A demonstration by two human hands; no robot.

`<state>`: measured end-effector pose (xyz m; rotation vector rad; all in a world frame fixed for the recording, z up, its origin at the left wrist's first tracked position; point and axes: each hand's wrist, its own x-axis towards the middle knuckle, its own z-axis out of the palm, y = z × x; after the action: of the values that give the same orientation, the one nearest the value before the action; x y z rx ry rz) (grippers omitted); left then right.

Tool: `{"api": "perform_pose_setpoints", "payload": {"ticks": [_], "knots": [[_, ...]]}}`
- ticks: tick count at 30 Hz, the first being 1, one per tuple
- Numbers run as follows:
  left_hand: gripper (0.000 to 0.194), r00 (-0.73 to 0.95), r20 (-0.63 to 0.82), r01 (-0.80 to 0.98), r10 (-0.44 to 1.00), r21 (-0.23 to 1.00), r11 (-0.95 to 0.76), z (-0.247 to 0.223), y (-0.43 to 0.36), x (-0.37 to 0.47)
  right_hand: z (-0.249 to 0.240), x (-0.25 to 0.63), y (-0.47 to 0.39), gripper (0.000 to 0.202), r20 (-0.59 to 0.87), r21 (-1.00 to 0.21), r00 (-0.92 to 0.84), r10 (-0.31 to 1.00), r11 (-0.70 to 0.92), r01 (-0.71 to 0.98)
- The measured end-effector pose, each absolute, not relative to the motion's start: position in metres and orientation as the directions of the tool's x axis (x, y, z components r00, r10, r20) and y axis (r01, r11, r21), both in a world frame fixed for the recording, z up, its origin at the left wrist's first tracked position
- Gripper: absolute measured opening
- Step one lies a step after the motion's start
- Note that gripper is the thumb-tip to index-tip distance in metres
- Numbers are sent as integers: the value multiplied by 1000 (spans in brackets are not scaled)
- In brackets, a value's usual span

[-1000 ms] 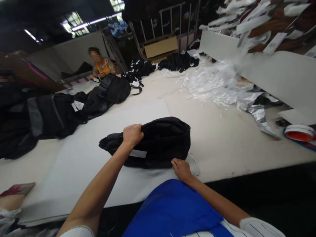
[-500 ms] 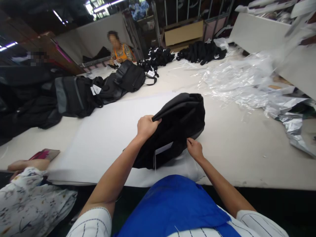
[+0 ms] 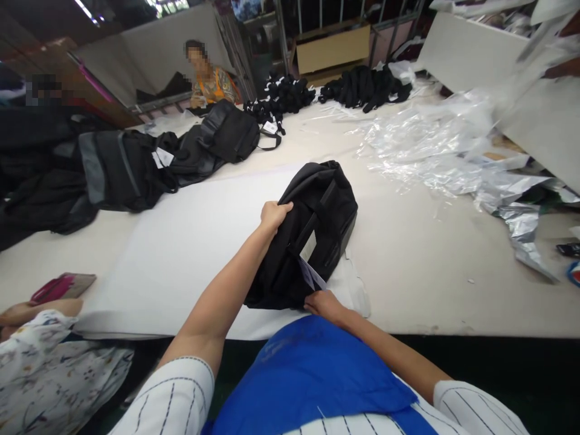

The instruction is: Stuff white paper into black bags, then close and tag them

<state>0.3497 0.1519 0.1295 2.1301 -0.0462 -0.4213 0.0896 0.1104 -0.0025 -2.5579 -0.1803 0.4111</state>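
A black bag (image 3: 317, 223) rests tilted on the white sheet in front of me, with its dark strap and zip side facing up. My left hand (image 3: 275, 215) is closed on the bag's upper left edge. At the bag's lower end, near the table's front edge, my right hand (image 3: 322, 304) has its fingers pressed together on the black fabric. White paper tags (image 3: 309, 260) hang from the bag just above my right hand. Some of the fingertips are hidden by the bag.
Several black bags (image 3: 122, 169) lie along the left. Clear plastic wrap (image 3: 435, 139) covers the right back, beside black bundles (image 3: 362, 87). A person (image 3: 212, 81) sits across the table (image 3: 430, 272); another person's arm (image 3: 40, 311) and a pink pouch (image 3: 58, 289) are at left.
The bag has turned, showing its strap and tags more. My right hand has moved from the bag's right side down and left to its lower end. My left hand keeps its hold.
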Motion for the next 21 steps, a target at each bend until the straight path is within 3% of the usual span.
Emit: {"api": "perform_pose_setpoints", "payload": {"ticks": [10, 14, 21], "knots": [[23, 906, -409, 347, -107, 864, -365, 133, 155, 349, -4, 104, 135, 18, -393, -501, 898, 199, -865, -27], [18, 895, -444, 417, -26, 858, -298, 140, 170, 362, -9, 87, 129, 22, -381, -507, 912, 154, -860, -66], [21, 868, -457, 461, 195, 887, 26, 134, 178, 395, -5, 74, 64, 30, -219, -343, 934, -282, -874, -344]]}}
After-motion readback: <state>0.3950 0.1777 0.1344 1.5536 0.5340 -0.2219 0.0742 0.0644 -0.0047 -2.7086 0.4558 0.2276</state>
